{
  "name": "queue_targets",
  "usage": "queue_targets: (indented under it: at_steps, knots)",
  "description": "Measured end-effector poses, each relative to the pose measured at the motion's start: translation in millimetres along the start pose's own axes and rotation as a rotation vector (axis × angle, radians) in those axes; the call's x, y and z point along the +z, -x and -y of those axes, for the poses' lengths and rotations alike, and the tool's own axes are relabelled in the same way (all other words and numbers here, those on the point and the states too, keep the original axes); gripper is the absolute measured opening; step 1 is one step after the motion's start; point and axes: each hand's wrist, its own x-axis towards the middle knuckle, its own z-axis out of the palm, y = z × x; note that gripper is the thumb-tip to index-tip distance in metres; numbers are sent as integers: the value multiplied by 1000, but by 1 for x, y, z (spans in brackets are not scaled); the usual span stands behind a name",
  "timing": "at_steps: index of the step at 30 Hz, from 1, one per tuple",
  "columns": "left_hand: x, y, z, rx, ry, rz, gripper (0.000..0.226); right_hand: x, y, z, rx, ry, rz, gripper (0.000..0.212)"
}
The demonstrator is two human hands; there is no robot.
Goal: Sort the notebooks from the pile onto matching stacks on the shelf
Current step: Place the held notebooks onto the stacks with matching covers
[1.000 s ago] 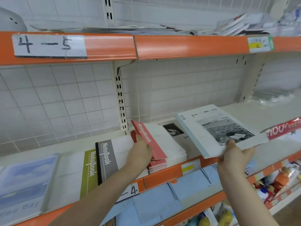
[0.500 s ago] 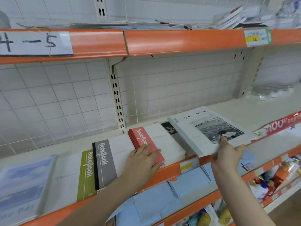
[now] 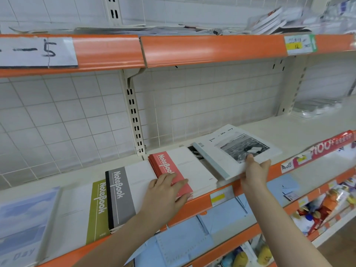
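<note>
Notebooks are lying in stacks along the middle shelf (image 3: 289, 132) — red-spined stack (image 3: 179, 170) in the centre, grey-spined stack (image 3: 123, 193) just left of it, green-spined one (image 3: 96, 207) further left, a pale blue cover (image 3: 23, 222) at the far left edge.

Change over the last second: left hand (image 3: 165, 191) was lifting the red notebook's near end off its stack; now it is lying flat, fingers spread and pressing down on the red cover. That one looks placed — hand is just squaring it up.

Right hand (image 3: 254, 170) is pinching the near edge of the photo-cover notebook (image 3: 237, 149), thumb on top, fingers underneath. It has been coming down — a second ago it was held high and tilted, now its far end is sitting low over the shelf, just right of the red stack. A dark-printed cover (image 3: 195, 153) is showing underneath its left edge, likely the matching stack, though I can't read enough of it to be sure.

Judgement: red one done, photo one mid-placement, next is lowering it flush.

Surroundings: cream shelf boards, orange front rails (image 3: 212, 49), white grid back panel (image 3: 67, 112). Handwritten label (image 3: 36, 53) on the top rail, yellow price tag (image 3: 299, 44) to the right. Loose papers up top; blue envelopes and snack packets on lower shelves.
</note>
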Motion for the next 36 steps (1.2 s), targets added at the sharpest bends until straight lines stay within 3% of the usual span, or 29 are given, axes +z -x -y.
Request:
queue_targets:
  at_steps: [2,9,12,14,18,21,23,25,26,29,36]
  knots:
    - [0,-1,-1,-3,1,6,48,5,-6,1,10,88,51,62]
    - [1,1,0,-24,1,-19,48,4,-29,-17,111,539,153,21]
    - [3,1,2,-27,27,-42,48,-2,-29,-12,173,564,197,19]
    - [5,1,4,-24,34,-55,48,-9,-29,0,170,718,282,24]
    - [8,1,4,-20,48,-72,48,-18,-37,24,-174,1399,269,37]
    - [9,1,4,-19,53,-82,48,-5,-31,16,-477,1460,305,30]
    - [8,2,3,-19,52,-82,48,7,-23,-1,-587,1443,498,26]
    - [6,2,2,-21,55,-78,47,12,-21,-22,-615,1494,717,18]
    - [6,2,2,-20,54,-77,47,10,-24,-31,-633,1566,776,25]
    - [5,3,2,-16,47,-62,47,6,-26,-36,-636,1701,777,42]
    - [8,2,1,-17,52,-74,46,-8,-24,-27,-654,1727,829,43]
